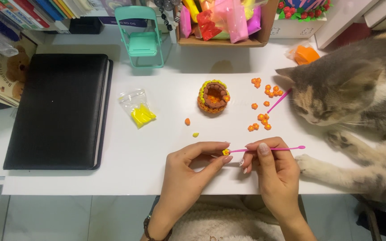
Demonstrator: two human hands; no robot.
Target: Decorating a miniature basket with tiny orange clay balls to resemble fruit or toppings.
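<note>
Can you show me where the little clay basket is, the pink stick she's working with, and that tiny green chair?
clay basket (213, 96), head view, on its brown inner wall.
pink tool (273, 148), head view, on the shaft just past the right hand's fingers.
green folding chair (142, 44), head view, on its seat.

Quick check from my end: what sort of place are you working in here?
Most likely a home craft desk. A white desk holds small clay flowers, a little clay basket, a box of coloured clay packets and books at the back. A cat lies beside the right hand.
</note>
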